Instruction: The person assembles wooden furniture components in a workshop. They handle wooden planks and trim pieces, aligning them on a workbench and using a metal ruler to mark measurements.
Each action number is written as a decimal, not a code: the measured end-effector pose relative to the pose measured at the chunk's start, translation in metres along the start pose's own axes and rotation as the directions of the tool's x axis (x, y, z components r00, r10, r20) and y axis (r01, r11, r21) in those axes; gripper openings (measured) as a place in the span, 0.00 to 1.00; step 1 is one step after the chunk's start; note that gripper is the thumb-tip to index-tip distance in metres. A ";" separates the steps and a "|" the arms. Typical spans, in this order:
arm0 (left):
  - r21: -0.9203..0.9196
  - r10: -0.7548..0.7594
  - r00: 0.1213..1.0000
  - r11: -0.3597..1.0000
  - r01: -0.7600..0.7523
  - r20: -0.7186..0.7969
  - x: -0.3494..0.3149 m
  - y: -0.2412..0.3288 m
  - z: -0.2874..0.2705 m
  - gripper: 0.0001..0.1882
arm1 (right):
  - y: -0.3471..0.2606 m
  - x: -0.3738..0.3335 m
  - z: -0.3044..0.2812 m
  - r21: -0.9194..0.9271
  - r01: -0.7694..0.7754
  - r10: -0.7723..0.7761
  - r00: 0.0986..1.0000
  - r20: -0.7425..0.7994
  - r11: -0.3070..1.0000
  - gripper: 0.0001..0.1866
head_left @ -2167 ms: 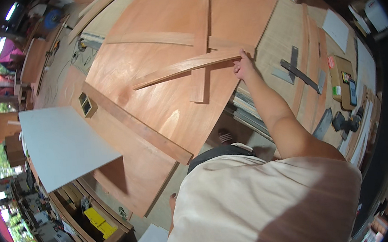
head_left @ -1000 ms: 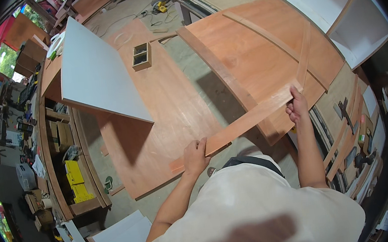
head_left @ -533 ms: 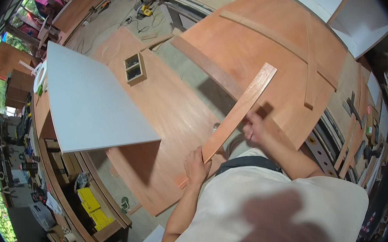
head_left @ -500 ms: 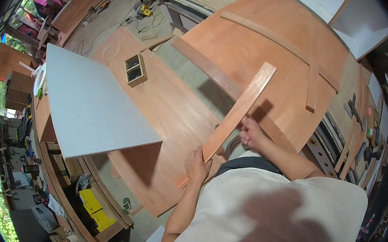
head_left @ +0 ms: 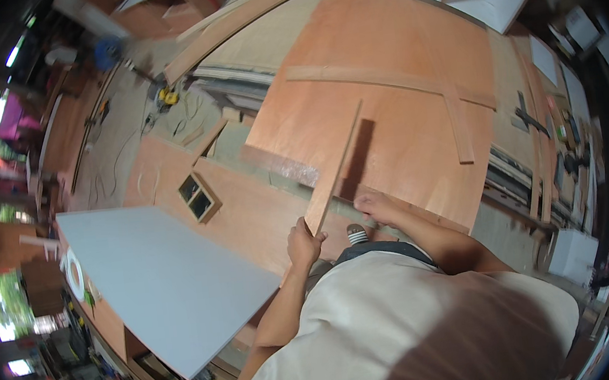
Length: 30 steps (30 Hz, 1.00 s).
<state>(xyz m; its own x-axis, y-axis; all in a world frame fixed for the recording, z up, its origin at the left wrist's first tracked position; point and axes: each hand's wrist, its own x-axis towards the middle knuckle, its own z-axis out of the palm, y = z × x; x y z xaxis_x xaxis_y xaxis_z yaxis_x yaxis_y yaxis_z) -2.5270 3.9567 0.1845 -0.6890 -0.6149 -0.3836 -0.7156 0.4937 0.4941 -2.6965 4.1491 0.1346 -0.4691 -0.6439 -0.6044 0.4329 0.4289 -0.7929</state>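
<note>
While the left hand [head_left: 304, 243] pinches the wooden strip [head_left: 327, 190] low down, seemingly to keep its length above the worktop's [head_left: 419, 152] near edge, the right hand [head_left: 377, 207] sits there, finger state unclear.

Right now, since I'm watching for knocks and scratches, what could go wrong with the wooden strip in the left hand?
The wooden strip reaches well beyond the left hand, and the right hand appears off it, so its far end might dip and scuff the reddish sheet. A corner of the white panel shows close to the left forearm, which might bump it.
</note>
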 end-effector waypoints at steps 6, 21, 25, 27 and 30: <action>0.030 0.221 0.975 0.975 -0.222 0.025 0.153 -0.024 0.009 0.26 | 0.089 -0.061 -0.072 -0.342 -0.123 -0.087 0.840 -0.536 0.931 0.19; -0.491 0.328 0.785 0.871 -0.035 0.526 0.346 0.051 0.011 0.14 | 0.251 -0.176 0.223 0.020 -0.687 0.369 0.366 -0.854 0.727 0.15; -0.486 0.290 0.732 0.872 0.064 0.617 0.316 0.062 0.009 0.13 | 0.309 -0.200 0.298 -0.225 -0.814 0.429 0.492 -0.758 0.536 0.13; -0.508 0.316 0.688 0.856 0.090 0.653 0.300 0.061 0.013 0.13 | 0.345 -0.218 0.329 0.032 -0.825 0.570 0.361 -0.738 0.564 0.10; -0.626 0.414 0.635 0.766 0.143 0.652 0.286 0.057 0.015 0.13 | 0.347 -0.224 0.309 0.911 -0.199 0.932 0.054 -0.359 0.362 0.04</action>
<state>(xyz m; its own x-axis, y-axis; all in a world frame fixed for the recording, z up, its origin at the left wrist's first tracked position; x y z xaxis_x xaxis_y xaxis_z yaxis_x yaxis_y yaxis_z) -2.7661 3.8181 0.0916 -0.8087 0.2148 -0.5476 -0.5753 -0.0948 0.8124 -2.2036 4.2465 0.0191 0.1016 0.5925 -0.7992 0.9510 -0.2936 -0.0967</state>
